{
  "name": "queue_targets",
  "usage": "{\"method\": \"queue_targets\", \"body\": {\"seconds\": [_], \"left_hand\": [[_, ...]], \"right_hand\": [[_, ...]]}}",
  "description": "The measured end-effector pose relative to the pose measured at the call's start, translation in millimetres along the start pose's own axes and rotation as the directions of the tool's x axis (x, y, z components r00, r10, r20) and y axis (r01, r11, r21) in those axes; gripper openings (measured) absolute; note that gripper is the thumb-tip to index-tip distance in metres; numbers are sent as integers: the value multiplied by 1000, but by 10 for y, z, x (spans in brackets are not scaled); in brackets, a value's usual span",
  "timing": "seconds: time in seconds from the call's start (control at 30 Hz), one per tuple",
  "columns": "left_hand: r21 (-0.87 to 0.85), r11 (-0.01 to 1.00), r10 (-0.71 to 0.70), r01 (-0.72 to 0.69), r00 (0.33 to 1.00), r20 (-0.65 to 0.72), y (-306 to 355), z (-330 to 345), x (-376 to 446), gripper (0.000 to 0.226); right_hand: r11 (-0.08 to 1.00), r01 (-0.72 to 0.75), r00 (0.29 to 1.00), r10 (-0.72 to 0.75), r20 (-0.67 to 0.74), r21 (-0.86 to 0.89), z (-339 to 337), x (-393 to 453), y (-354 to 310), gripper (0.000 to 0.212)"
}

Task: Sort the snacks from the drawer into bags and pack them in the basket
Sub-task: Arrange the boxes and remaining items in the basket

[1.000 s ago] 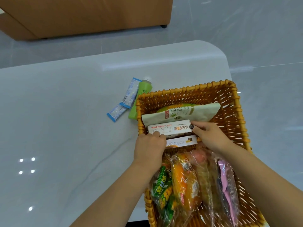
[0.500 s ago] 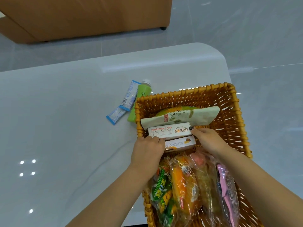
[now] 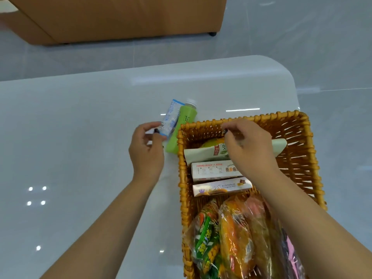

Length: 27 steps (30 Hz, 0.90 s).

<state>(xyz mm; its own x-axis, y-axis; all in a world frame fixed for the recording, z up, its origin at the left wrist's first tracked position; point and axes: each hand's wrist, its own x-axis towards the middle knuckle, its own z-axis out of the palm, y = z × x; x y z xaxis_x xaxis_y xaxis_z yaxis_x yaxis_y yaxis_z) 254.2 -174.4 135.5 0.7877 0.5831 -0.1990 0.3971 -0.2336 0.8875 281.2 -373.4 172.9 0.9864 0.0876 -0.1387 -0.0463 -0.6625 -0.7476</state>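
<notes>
Left hand (image 3: 147,152) pinching blue-edged crinkly sachet (image 3: 170,118) beside green plastic bottle (image 3: 182,129), right hand (image 3: 247,146) loosely curled, holding nothing, above glossy white table (image 3: 80,137), rectangular woven wicker basket (image 3: 298,158), 2 cardboard snack boxes (image 3: 211,172) inside, clear snack bags (image 3: 231,238).

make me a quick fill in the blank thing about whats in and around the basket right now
1. The green bottle lies on the table, outside the ____ side of the basket.
2. The left hand pinches a blue and white ____.
3. Two snack boxes lie in the basket between the pale pouch and the clear ____ of snacks.
4. The right hand is over the ____.

Missing words: left; packet; bags; basket
</notes>
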Motion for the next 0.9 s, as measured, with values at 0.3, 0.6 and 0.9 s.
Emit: {"method": "queue_targets", "body": {"seconds": [0.3,0.6,0.9], "left_hand": [[446,889,-22,-100,966,259,-718,358,633,38],[752,362,-41,-552,796,604,-992,238,948,72],[557,811,-101,-177,896,432,-1008,46,958,39]], "right_hand": [[781,168,922,91,377,-601,641,762,-265,33],[758,149,793,293,535,-635,682,1025,-221,35],[777,139,824,253,506,-615,714,1032,-191,34]]}}
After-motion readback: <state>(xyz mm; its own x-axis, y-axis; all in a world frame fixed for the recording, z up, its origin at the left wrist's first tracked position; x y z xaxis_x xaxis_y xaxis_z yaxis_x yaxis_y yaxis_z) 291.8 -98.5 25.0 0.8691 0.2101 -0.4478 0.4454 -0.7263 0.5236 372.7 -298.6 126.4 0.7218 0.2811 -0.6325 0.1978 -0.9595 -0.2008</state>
